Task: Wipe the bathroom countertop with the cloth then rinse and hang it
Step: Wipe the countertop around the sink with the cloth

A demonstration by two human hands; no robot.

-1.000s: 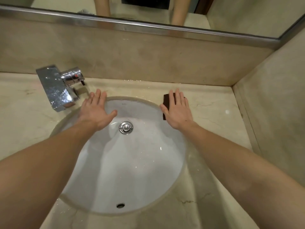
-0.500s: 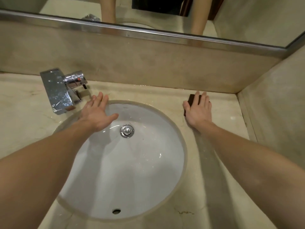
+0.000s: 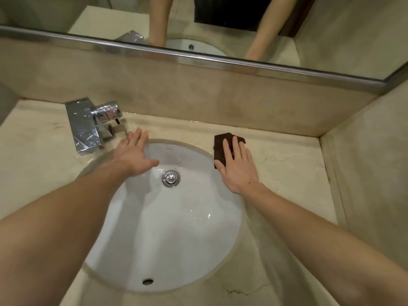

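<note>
Currently: we are wiping the countertop [image 3: 293,166] on the right side of the sink [image 3: 123,219].
Right hand [image 3: 239,167]: we are pressing it flat, fingers stretched and together, palm down on the cloth [image 3: 220,149]; nothing is being pinched or clenched.
Left hand [image 3: 132,154]: we are resting it open and empty, fingers spread, on the back-left rim of the sink, just beside the faucet [image 3: 88,124].
Cloth location: 1 dark brown folded cloth is lying on the countertop right at the sink's back-right rim, mostly under our right fingers, with its far corner and left edge showing.
Risk 1: the folded cloth is sitting at the rim, so a stroke toward the sink is likely to be pushing it over the edge into the bowl.
Risk 2: water is glistening along the back of the countertop; a flat palm with no grip may be sliding off the cloth and leaving it behind.
Risk 3: the wet rim may be letting our left hand slip into the bowl while we are leaning on it.
Risk 4: the corner by the side wall may be getting missed, since the cloth is well apart from it.
Count: 2 hands, 1 cloth, 1 sink, 1 faucet, 1 drain stopper [image 3: 170,178], 1 overflow hole [image 3: 147,281], 1 mirror [image 3: 331,29].
</note>
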